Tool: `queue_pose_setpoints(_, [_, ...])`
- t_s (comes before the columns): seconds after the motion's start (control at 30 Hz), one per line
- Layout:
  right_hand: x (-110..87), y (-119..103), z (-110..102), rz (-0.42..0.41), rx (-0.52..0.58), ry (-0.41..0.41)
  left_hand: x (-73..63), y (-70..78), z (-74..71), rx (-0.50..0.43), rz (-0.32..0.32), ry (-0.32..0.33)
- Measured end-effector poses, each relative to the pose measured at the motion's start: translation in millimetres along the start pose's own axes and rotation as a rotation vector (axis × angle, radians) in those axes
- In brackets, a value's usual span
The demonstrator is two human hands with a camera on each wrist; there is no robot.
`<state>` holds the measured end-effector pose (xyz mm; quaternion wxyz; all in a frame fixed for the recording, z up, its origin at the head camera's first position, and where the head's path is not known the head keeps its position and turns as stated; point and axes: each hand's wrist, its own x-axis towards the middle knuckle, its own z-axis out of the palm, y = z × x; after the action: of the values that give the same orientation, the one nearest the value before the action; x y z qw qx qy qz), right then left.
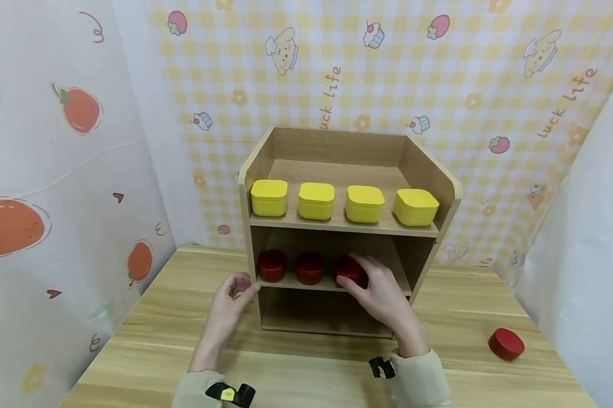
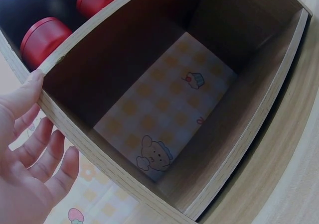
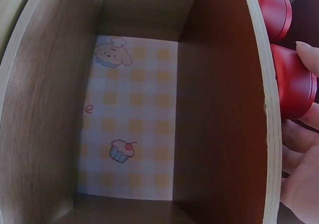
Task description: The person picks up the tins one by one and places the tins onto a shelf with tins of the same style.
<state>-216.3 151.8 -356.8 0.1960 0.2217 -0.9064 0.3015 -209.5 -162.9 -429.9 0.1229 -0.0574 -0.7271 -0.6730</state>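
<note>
On the middle shelf of a wooden rack stand three round red tins in a row. My right hand grips the rightmost red tin, thumb in front and fingers round its far side; the right wrist view shows this tin at the shelf's edge. To its left are the middle red tin and the left red tin. My left hand is at the rack's left side, its thumb touching the side panel's front edge and its fingers loosely bent, as the left hand in the left wrist view shows.
Several yellow square boxes, among them a left one and a right one, line the top shelf. Another red tin lies on the wooden table at the right. A patterned cloth hangs behind the rack.
</note>
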Motion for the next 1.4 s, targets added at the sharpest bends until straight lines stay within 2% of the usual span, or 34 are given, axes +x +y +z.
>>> queue_pose_setpoints(0.43, [-0.4,3.8,-3.3,0.011,-0.002,-0.018,0.0,0.1,1.9,-0.010,0.000,0.018])
queue_pose_setpoints(0.7, [-3.8,2.4,-3.0,0.050,-0.011,-0.062,-2.8,2.9,2.4,-0.020,-0.012,0.020])
queue_pose_setpoints(1.07, [-11.8,-2.7,-12.0,0.034,0.016,-0.118,-2.4,2.8,2.6,-0.033,-0.002,0.021])
queue_pose_setpoints(1.4, [-29.2,0.6,-27.7,-0.029,-0.016,-0.058,-1.4,3.7,2.3,-0.009,-0.019,0.020])
